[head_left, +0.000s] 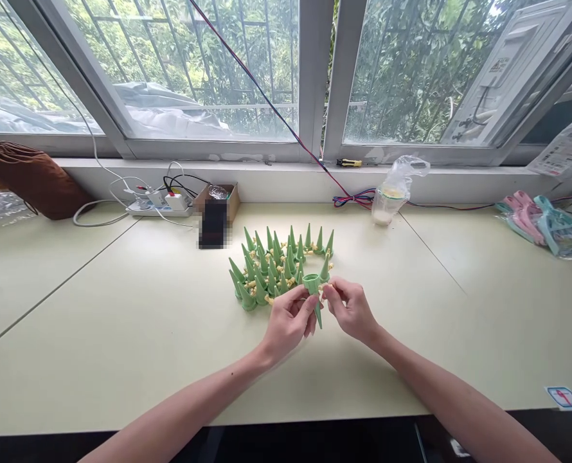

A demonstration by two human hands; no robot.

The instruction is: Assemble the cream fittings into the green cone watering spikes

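A green plant watering spike (311, 283) is held over the table, its round open end up and its point down. My left hand (290, 321) is closed around its body from the left. At the spike's right side, my right hand (348, 307) pinches a small yellowish valve, mostly hidden by the fingers. Just beyond my hands stand several more green watering spikes (263, 262), points up, many with yellow valves (269, 299) sticking out of their sides.
The pale table (170, 360) has seams left and right. Behind the spikes are a cardboard box (232, 202), a blurred dark object (213, 224), a power strip (158, 207), bundled wires (356, 199) and a plastic cup in a bag (385, 204). Pink and teal packaged items (546, 222) lie right.
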